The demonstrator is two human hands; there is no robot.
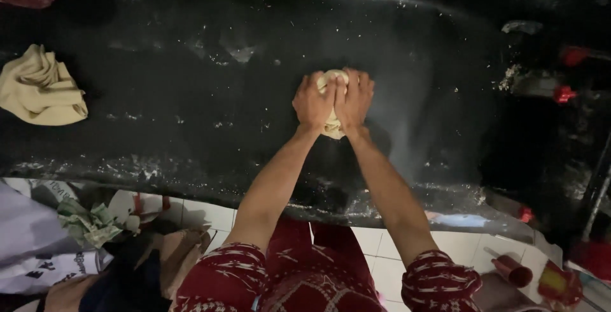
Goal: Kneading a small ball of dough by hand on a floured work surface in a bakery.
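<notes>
Two hands, one job: we've got both pressed onto the same lump.
Counter: the dark counter point(191, 96), dusted with flour, spreads out under and all around our hands.
Cloth: a crumpled beige cloth point(39, 88) lies far off to the left hand's side.
Dough: the pale dough ball point(332, 105) is squeezed between our palms.
Left hand: our left hand point(312, 103) is gripping the dough.
Right hand: our right hand point(354, 100) clamps it too, touching the left.
Roller: a red cylinder point(512, 270) lies on the white tiles below our right elbow.

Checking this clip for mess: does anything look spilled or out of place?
White powder, likely flour, is scattered over the dark counter around the dough that the left hand and right hand press. A crumpled yellow cloth lies at the left.
</notes>
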